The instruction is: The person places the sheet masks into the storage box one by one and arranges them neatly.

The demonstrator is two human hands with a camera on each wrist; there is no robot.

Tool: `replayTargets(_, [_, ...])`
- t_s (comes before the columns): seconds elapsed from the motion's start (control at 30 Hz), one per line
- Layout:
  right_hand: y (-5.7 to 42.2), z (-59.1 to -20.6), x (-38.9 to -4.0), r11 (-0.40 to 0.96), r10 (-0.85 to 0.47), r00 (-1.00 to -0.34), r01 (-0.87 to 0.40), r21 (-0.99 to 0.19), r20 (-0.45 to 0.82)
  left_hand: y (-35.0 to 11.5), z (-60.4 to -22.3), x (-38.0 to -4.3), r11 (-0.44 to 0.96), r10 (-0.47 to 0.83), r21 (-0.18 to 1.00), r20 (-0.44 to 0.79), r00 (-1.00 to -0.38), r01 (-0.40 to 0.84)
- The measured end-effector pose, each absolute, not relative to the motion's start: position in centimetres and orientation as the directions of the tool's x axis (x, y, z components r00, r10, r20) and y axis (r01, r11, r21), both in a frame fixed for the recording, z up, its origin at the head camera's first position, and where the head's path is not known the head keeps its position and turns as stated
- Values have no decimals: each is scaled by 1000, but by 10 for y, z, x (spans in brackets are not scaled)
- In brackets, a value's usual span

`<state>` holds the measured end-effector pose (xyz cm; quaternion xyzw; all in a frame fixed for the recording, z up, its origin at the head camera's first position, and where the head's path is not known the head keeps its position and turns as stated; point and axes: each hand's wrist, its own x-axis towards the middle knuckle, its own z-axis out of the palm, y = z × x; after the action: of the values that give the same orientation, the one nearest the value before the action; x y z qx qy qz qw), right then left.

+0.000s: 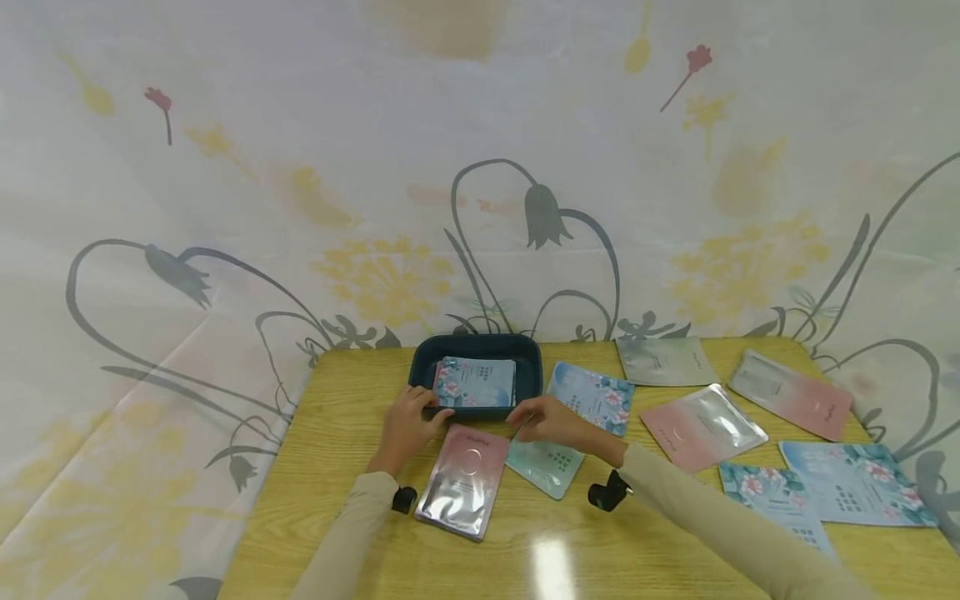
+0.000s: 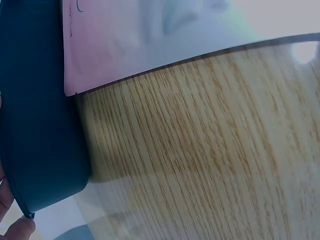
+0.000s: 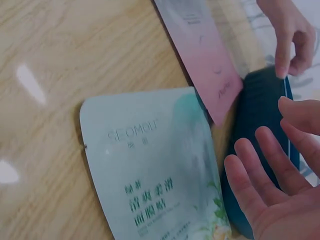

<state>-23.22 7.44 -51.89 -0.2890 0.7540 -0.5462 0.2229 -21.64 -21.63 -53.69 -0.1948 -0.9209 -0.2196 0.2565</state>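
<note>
A dark teal plastic bin stands at the table's back edge, holding a stack of blue floral face mask packets. My left hand pinches the rim at its front left corner; the left wrist view shows the thumb at that corner. At the front right corner, my right hand pinches the rim between thumb and index finger, its other fingers extended along the bin's outer wall. A pink and silver mask packet lies just in front of the bin. Below my right hand is a pale green mask packet.
On the wooden table, a blue floral packet lies right of the bin. Farther right are a silver packet, two pink and silver packets and two overlapping blue floral packets. A flower-patterned curtain hangs behind.
</note>
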Motion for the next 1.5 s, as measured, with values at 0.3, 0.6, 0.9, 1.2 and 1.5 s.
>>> replayTargets(0.3, [53, -532, -221, 217, -640, -768, -225, -950, 36, -217, -537, -215, 827, 237, 305, 573, -784, 473])
replayTargets(0.6, [29, -553, -215, 244, -575, -801, -364, -899, 168, -215, -539, -216, 831, 245, 291, 573, -782, 474])
replayTargets(0.9, [11, -566, -212, 394, -517, -826, -462, -795, 223, -214, -540, -216, 827, 245, 290, 585, -773, 481])
replayTargets(1.2, [4, -559, -209, 380, -522, -841, -377, -845, 141, -213, -536, -213, 829, 233, 294, 592, -772, 476])
replayTargets(1.5, [3, -544, -206, 390, -566, -823, -208, -897, -55, -215, -537, -215, 827, 238, 304, 574, -784, 473])
